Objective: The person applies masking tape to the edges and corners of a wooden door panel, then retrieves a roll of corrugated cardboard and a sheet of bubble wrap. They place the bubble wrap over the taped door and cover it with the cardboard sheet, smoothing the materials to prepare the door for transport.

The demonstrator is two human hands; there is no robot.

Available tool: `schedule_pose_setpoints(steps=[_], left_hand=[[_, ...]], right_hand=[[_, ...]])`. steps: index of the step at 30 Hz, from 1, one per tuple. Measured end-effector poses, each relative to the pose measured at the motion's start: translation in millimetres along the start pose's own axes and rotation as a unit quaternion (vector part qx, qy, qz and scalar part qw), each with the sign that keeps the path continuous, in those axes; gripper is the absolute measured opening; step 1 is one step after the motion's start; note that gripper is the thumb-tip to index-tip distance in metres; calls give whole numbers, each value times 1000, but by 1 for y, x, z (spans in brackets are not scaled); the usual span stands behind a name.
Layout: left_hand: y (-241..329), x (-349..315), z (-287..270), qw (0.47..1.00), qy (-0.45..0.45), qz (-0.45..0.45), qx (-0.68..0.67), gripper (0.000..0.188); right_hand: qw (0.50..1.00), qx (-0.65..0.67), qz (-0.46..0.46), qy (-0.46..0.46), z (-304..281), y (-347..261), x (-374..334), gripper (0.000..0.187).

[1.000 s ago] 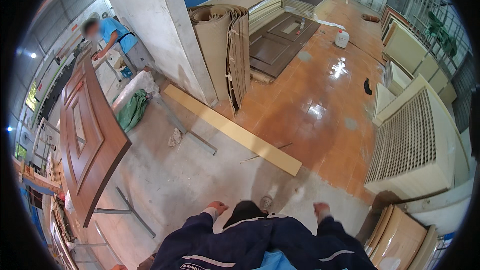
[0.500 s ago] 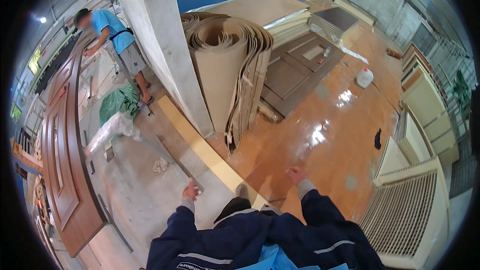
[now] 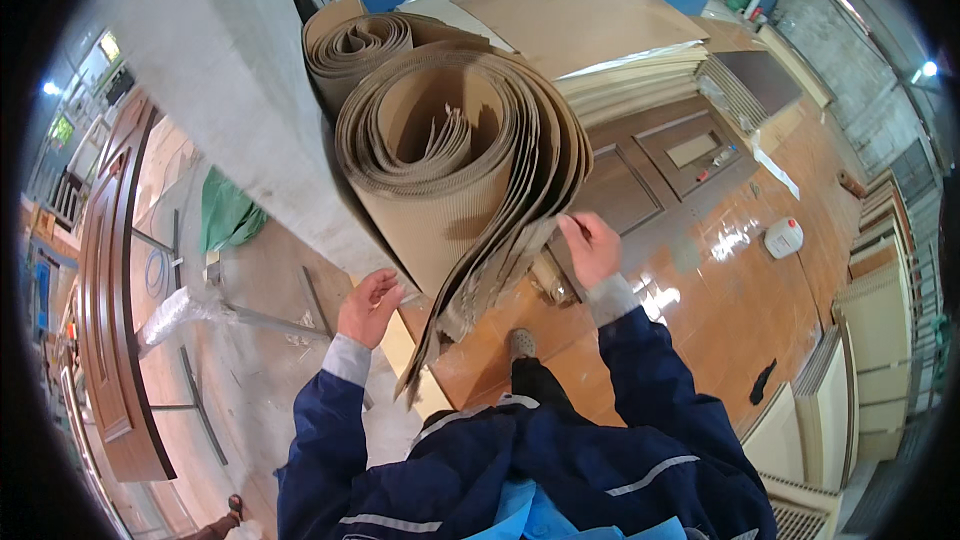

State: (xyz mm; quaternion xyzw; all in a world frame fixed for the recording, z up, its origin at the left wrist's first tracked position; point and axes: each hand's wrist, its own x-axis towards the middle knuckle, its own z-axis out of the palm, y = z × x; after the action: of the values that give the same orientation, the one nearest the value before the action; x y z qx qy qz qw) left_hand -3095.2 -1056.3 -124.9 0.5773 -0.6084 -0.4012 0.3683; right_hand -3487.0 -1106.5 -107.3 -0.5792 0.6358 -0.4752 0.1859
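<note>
A big roll of brown corrugated cardboard [image 3: 430, 210] stands upright in front of me, its layers loosely wound and its outer edges frayed. My right hand [image 3: 594, 252] is at the loose outer edge on the right side, fingers closed against it in what looks like a pinch. To the left of the roll is my left hand [image 3: 368, 310], fingers loosely bent and apart, with nothing visible in them. A gap shows between that hand and the cardboard. Behind the big roll leans a smaller cardboard roll [image 3: 350, 45].
A grey-white pillar [image 3: 240, 90] rises left of the rolls. Brown door panels [image 3: 625, 185] lie on the right, with a stack of sheets [image 3: 570, 20] behind. A white jug [image 3: 783, 238] stands on the shiny floor. Another brown door [image 3: 110, 310] is at far left.
I have come closer to the cardboard rolls. Both hands have risen to them, and the right has reached the loose edge. The person at the left has mostly gone from view.
</note>
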Motion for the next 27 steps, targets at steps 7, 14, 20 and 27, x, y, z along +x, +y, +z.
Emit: schedule_pose_setpoints(steps=[7, 14, 20, 27], left_hand=[[64, 64, 44, 992, -22, -67, 104, 54], [79, 82, 81, 966, -133, -139, 176, 61], [94, 120, 78, 953, 87, 51, 285, 40], [68, 172, 71, 900, 117, 149, 392, 37]], right_hand=[[980, -196, 35, 15, 33, 69, 243, 62], [930, -329, 100, -133, 53, 97, 313, 57], [961, -189, -108, -170, 88, 33, 300, 47], [885, -360, -106, -276, 104, 7, 292, 55]])
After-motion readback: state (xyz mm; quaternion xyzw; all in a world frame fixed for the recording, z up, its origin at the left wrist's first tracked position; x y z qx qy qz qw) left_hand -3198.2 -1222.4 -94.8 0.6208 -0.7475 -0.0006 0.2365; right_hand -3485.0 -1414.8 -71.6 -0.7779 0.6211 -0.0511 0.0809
